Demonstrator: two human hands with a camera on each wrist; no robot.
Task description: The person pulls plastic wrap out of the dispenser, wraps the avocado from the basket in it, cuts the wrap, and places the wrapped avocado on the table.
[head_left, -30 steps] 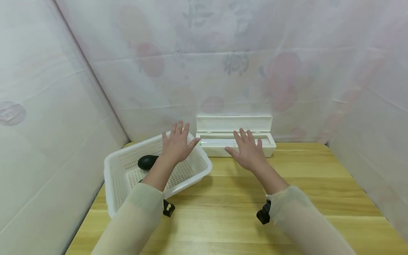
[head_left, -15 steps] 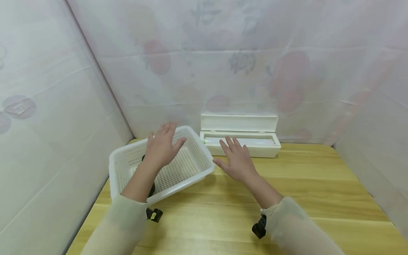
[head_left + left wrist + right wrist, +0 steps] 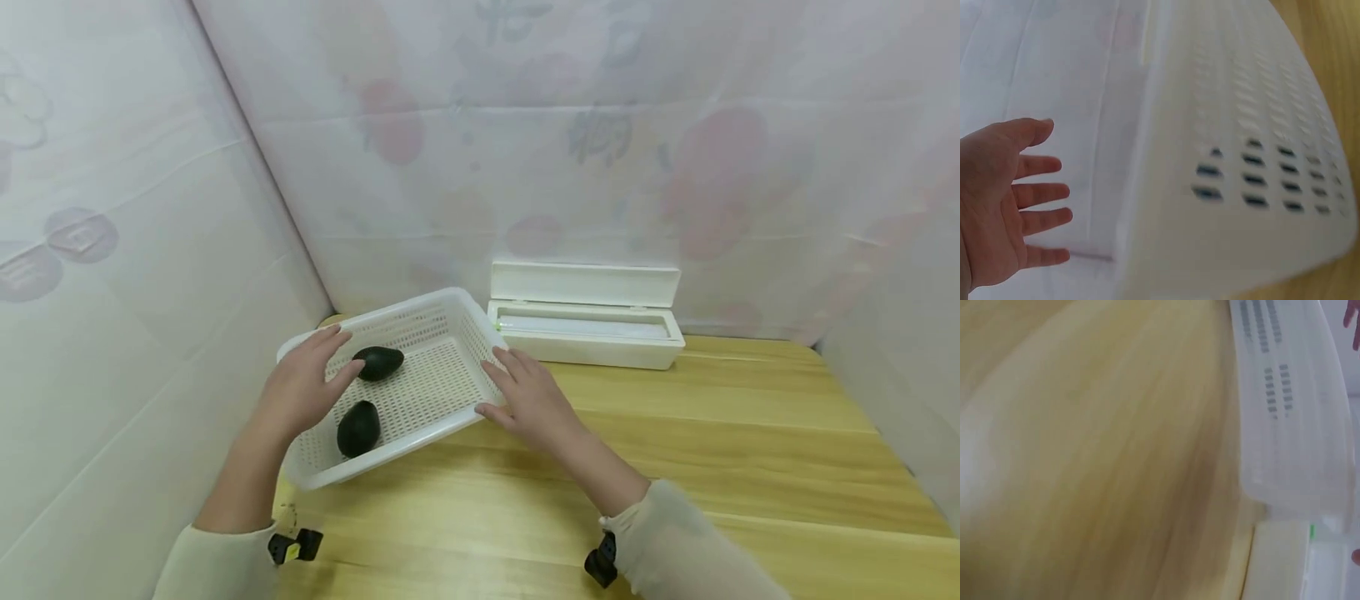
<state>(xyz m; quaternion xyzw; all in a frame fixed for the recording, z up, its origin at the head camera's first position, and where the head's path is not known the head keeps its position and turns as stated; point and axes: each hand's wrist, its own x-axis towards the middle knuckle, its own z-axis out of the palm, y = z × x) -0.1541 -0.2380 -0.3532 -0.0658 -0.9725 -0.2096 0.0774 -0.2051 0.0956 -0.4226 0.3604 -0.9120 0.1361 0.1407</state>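
A white perforated plastic basket sits on the left of the table. Two dark green avocados, one towards the back and one towards the front, lie inside it. My left hand is over the basket's left end, fingers extended; the left wrist view has the same hand spread beside the basket wall, apart from it. At the opposite end, my right hand reaches to the rim with fingers outstretched; I cannot tell if it touches. Neither hand holds anything.
Behind the right hand stands a long white box, its lid raised and a whitish roll inside. Cloth-like walls enclose the back and sides of the wooden table.
My left hand has moved left and down from over the basket's middle to its left end, uncovering both avocados. My right hand has moved from before the box to the basket's right end.
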